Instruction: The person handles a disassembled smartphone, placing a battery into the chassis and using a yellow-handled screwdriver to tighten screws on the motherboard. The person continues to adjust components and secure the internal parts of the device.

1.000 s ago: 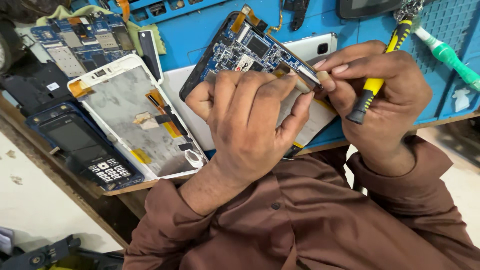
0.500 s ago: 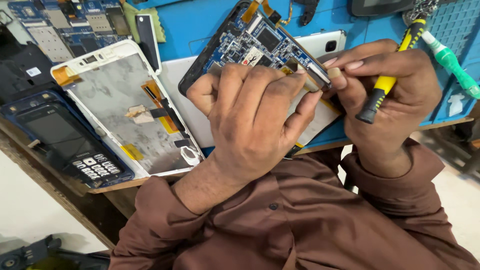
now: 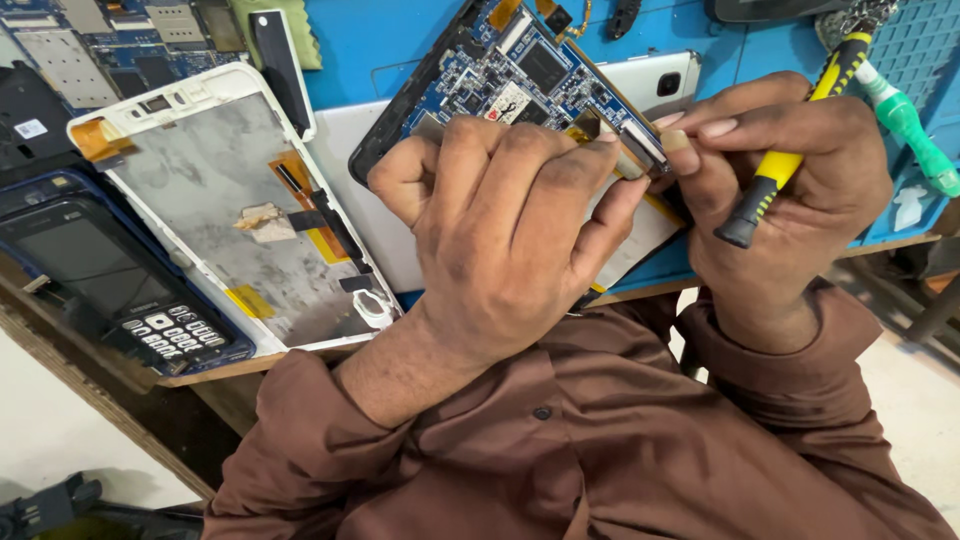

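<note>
1. The single view sits on the person's head and looks steeply down, close over the near edge of the blue workbench [image 3: 400, 40].
2. It frames the left hand [image 3: 500, 240] and right hand [image 3: 790, 190] at centre, with the person's own brown shirt [image 3: 600, 440] filling the bottom.

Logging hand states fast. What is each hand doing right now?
Left hand: closed, fingers gripping the opened tablet at its circuit board edge.
Right hand: closed on a yellow-and-black screwdriver, fingertips at the board's connector.
</note>
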